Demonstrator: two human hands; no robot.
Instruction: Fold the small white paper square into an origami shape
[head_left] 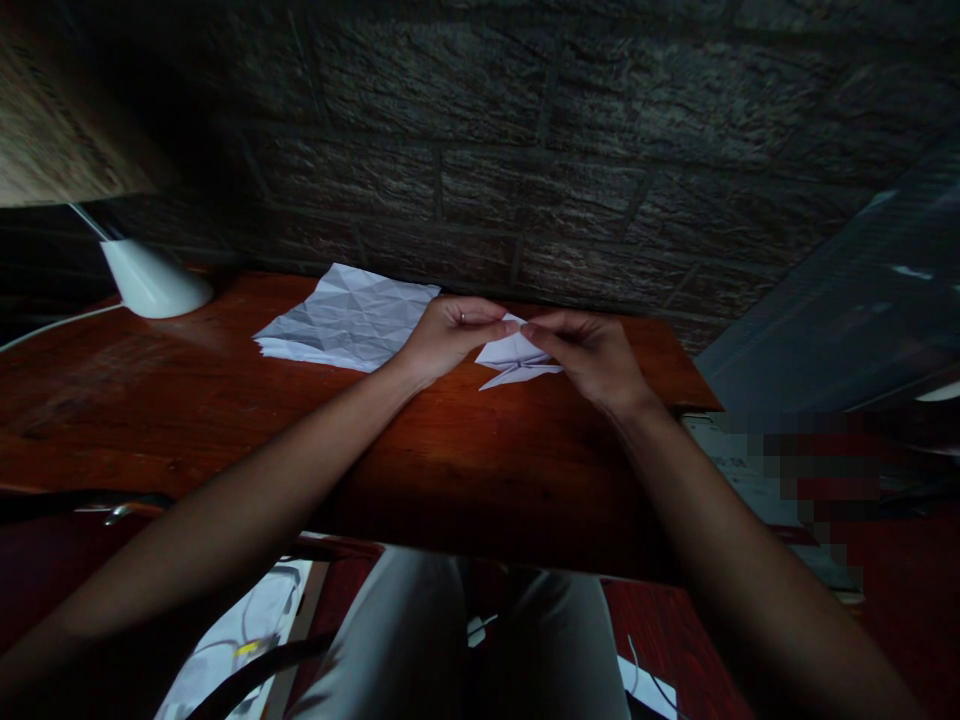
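Note:
A small piece of folded white paper, with pointed flaps at its lower edge, is held above the wooden table. My left hand pinches its upper left part between thumb and fingers, and a ring shows on one finger. From the other side, my right hand pinches the upper right part, thumb and forefinger close to the left thumb. Part of the paper is hidden behind the right fingers. Just left of my left hand lies a stack of creased white paper sheets.
A lamp with a white base and a woven shade stands at the table's left end, its cord trailing left. A dark brick wall rises behind the table. At the right is a grey panel.

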